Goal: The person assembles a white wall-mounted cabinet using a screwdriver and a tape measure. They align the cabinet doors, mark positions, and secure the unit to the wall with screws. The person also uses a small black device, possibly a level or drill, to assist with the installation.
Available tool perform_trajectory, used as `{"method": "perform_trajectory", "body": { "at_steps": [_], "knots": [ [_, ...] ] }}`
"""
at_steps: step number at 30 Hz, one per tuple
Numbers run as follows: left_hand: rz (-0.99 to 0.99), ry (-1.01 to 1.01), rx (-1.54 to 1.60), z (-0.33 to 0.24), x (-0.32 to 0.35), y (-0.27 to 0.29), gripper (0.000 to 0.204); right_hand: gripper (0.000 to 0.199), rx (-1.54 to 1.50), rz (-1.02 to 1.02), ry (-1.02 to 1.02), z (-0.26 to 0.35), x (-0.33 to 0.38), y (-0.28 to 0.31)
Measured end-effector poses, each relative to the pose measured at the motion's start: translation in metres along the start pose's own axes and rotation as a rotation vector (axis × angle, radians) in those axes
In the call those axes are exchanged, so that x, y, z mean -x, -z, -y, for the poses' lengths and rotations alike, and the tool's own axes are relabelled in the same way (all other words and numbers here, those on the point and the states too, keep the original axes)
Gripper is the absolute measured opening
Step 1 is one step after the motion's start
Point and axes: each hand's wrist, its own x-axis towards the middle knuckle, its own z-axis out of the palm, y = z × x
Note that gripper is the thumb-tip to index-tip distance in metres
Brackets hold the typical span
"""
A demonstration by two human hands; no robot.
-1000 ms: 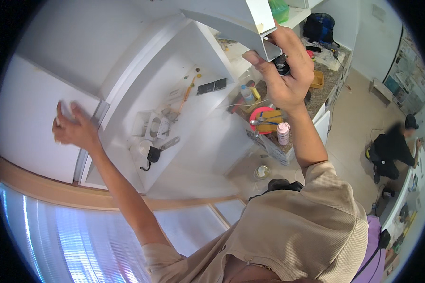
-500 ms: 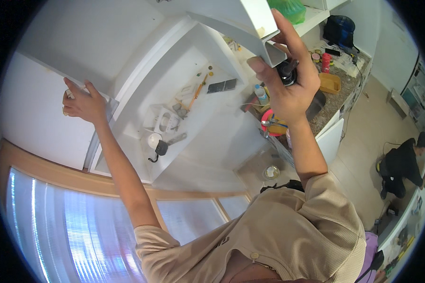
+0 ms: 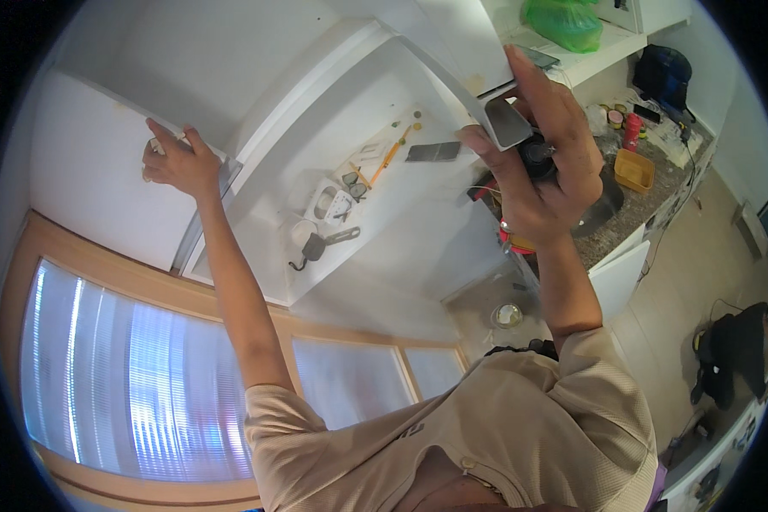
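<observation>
Green plastic bag (image 3: 565, 21) on a white shelf (image 3: 610, 53), yellow container (image 3: 634, 170) and red bottle (image 3: 630, 133) on a cluttered speckled tabletop (image 3: 619, 224), frosted window (image 3: 136, 375) below, person crouched on floor (image 3: 734, 346)

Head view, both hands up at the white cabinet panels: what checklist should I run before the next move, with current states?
1. Left hand touching the edge of the left white panel: ok.
2. Right hand wrapped around the grey profile end: ok.
3. Small black object secure in right hand: cannot tell.
4. Tools on the white shelf apart from both hands: ok.
5. Panel fixed in place: cannot tell.
</observation>
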Motion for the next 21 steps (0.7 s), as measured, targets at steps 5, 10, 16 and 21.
{"method": "perform_trajectory", "body": {
  "at_steps": [5, 10, 16, 21],
  "knots": [
    [-0.012, -0.029, -0.006, 0.002, 0.000, 0.000, 0.068, 0.070, -0.037, -0.035, -0.015, -0.004, 0.001, -0.002],
    [0.015, 0.002, 0.006, 0.005, 0.000, -0.002, 0.068, 0.069, -0.004, -0.072, -0.051, -0.008, 0.008, -0.001],
    [0.015, 0.014, 0.013, 0.002, 0.001, -0.001, 0.069, 0.068, 0.005, -0.070, -0.060, -0.009, 0.011, 0.001],
    [0.031, 0.032, 0.003, 0.001, 0.001, 0.000, 0.070, 0.066, -0.045, -0.093, -0.057, -0.015, 0.014, -0.001]
  ]
}}
